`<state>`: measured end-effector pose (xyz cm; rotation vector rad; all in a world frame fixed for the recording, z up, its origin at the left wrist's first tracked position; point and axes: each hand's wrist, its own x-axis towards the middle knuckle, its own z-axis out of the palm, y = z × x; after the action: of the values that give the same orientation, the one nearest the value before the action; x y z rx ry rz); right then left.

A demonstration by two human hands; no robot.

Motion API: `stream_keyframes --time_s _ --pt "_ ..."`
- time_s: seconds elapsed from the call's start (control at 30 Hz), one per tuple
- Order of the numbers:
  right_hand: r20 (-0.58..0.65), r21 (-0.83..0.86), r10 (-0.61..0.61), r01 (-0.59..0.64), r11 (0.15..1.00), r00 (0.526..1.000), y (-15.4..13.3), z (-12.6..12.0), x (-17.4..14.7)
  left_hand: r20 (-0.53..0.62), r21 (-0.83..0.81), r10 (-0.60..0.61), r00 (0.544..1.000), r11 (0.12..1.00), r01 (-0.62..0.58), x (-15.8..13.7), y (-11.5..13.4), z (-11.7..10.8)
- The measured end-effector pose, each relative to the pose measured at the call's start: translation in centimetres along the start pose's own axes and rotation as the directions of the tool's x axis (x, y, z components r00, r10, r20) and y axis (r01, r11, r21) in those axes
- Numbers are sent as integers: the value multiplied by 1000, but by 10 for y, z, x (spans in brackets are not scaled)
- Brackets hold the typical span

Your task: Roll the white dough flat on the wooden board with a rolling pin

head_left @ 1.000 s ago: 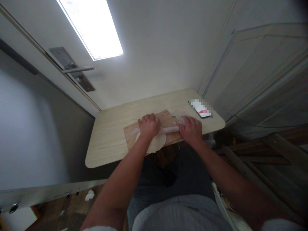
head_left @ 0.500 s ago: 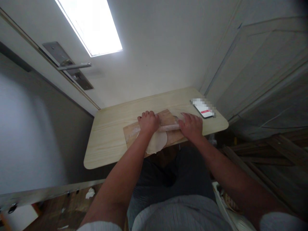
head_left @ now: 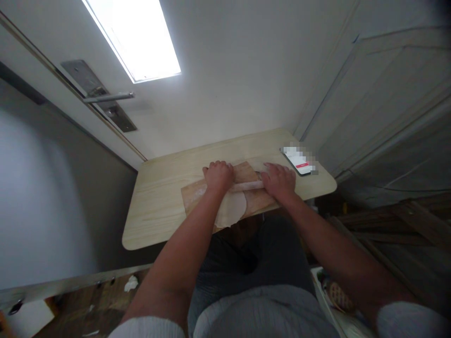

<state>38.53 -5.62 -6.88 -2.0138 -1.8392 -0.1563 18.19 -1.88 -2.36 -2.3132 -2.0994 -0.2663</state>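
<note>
A pale rolling pin (head_left: 248, 186) lies across a flat sheet of dough (head_left: 232, 209). My left hand (head_left: 219, 177) is closed over the pin's left end, and my right hand (head_left: 280, 181) grips its right end. Beneath the dough is a wooden board (head_left: 260, 199), dusted with some flour on its left part. The dough's near edge reaches the front edge of the board and hangs a little past it. My left hand and forearm hide part of the dough.
The board rests on a light wooden table (head_left: 151, 206) with rounded corners. A phone (head_left: 299, 162) lies at the table's right end. Behind stands a white door with a metal handle (head_left: 109, 97). Crumpled white paper (head_left: 131, 283) is on the floor at left.
Both hands stay on the rolling pin, which has barely shifted over the dough. The view has moved very slightly.
</note>
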Motion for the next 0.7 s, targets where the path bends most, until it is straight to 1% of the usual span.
stream_keyframes --time_s 0.13,0.27,0.37,0.47,0.57,0.7 --pt "-10 8 -2 2 1000 1000 0 3 5 -13 17 -5 1000 1000 5 5 -1 4" --pt "-59 26 -57 59 998 997 4 5 3 9 6 45 999 999 -45 6 -2 6" --pt "-106 53 -125 131 990 986 6 0 -7 32 -7 90 995 996 -89 5 -3 4" --pt "-124 25 -133 137 990 983 6 -11 -24 57 -20 149 987 989 -148 3 -2 2" --pt "-83 -27 -129 127 991 988 2 -23 -40 49 -36 229 972 973 -227 2 0 1" --pt "30 -34 -122 123 992 992 -1 -34 -47 76 -56 321 944 946 -318 1 2 -5"
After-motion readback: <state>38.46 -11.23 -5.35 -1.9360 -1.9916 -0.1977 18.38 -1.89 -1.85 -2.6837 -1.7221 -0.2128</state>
